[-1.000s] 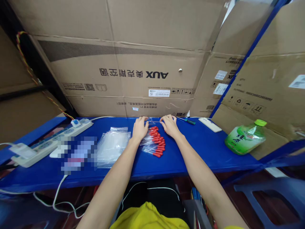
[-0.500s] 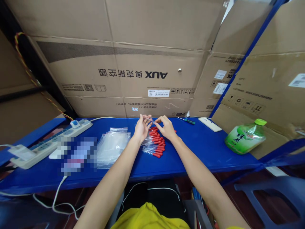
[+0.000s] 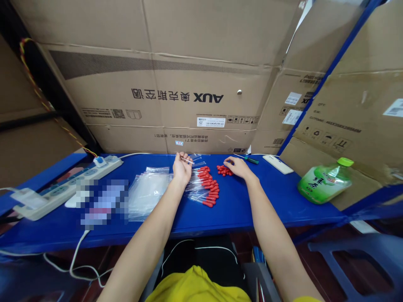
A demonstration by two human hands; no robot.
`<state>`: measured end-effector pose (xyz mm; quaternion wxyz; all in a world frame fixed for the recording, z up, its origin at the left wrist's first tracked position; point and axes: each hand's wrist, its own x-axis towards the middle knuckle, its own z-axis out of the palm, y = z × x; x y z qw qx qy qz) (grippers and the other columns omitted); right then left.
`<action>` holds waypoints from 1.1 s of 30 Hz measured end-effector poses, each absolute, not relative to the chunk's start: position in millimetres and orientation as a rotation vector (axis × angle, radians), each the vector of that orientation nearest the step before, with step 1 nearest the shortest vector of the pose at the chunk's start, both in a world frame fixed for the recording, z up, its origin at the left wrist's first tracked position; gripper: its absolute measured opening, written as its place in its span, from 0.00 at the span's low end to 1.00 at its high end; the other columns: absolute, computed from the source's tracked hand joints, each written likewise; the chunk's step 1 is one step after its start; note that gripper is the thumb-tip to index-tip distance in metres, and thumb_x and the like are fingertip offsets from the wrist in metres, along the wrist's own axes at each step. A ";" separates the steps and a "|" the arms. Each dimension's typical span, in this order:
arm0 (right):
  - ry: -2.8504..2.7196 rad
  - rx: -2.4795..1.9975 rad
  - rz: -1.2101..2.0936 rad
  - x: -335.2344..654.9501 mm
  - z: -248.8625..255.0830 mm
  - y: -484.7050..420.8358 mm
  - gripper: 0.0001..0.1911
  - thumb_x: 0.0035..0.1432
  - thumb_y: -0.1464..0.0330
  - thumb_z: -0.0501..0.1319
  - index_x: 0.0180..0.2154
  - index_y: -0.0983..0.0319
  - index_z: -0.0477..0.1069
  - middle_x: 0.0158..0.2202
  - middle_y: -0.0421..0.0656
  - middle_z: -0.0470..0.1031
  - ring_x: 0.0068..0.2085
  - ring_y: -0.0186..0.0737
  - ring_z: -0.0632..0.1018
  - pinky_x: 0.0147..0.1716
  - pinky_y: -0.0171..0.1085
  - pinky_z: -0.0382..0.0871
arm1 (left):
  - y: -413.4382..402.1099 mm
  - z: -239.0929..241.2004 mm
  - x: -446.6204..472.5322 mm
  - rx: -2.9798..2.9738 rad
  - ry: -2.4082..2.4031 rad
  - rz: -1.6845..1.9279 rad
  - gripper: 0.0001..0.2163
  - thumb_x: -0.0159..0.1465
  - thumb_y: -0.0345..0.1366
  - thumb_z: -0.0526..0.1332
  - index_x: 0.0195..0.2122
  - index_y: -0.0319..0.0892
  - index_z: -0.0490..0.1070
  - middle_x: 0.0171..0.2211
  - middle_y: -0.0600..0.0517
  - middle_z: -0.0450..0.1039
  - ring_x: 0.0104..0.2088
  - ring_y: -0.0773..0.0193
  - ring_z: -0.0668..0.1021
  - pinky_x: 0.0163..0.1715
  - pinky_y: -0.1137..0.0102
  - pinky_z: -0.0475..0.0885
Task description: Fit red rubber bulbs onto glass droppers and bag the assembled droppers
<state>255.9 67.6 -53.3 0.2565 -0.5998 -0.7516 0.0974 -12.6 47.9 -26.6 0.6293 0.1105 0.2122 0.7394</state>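
Note:
A row of clear droppers with red rubber bulbs (image 3: 206, 188) lies on the blue shelf (image 3: 239, 205) in front of me. My left hand (image 3: 181, 167) is raised just left of the row, its fingers pinched on one thin clear tube (image 3: 187, 160). My right hand (image 3: 238, 166) rests further right, fingers curled over a small heap of loose red bulbs (image 3: 223, 170). What the right fingers hold cannot be made out.
A stack of clear plastic bags (image 3: 147, 192) lies left of the droppers. A white power strip (image 3: 67, 186) sits at the far left. A small screwdriver (image 3: 248, 159), a white device (image 3: 277, 164) and a green bottle (image 3: 324, 181) lie to the right. Cardboard boxes (image 3: 176, 88) wall the back.
Both hands lifted from the row and met over it. Then my right hand moved right to the loose red bulbs, while my left kept the clear tube.

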 end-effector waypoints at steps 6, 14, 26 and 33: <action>-2.107 -1.562 0.272 242.0 -53.6 65.1 0.15 0.61 0.54 0.67 0.42 0.57 0.83 0.39 0.46 0.81 0.40 0.42 0.80 0.41 0.36 0.70 | 44.6 -27.5 -8.3 0.394 0.675 1.756 0.17 0.76 0.47 0.52 0.36 0.41 0.72 0.21 0.59 0.54 0.17 0.73 0.59 0.17 0.78 0.55; -2.103 -1.495 0.297 239.0 -48.0 65.9 0.13 0.62 0.57 0.65 0.36 0.59 0.82 0.29 0.42 0.81 0.31 0.38 0.78 0.33 0.34 0.65 | 43.9 -27.0 -5.7 0.439 0.643 1.754 0.20 0.70 0.54 0.59 0.33 0.40 0.71 0.20 0.59 0.56 0.18 0.74 0.62 0.17 0.80 0.57; -1.707 -0.954 0.512 180.0 -38.9 45.2 0.17 0.60 0.55 0.65 0.45 0.59 0.74 0.37 0.44 0.82 0.39 0.43 0.83 0.40 0.39 0.75 | 47.0 -31.4 -5.3 0.387 0.632 1.752 0.19 0.73 0.49 0.57 0.30 0.40 0.69 0.23 0.57 0.63 0.22 0.73 0.70 0.26 0.77 0.65; -1.526 -0.839 0.493 150.2 -44.3 34.2 0.13 0.59 0.57 0.68 0.39 0.59 0.79 0.37 0.45 0.84 0.37 0.44 0.83 0.42 0.42 0.78 | 43.0 -29.6 2.8 0.464 0.660 1.716 0.18 0.74 0.46 0.56 0.32 0.38 0.72 0.22 0.55 0.68 0.23 0.72 0.73 0.28 0.77 0.68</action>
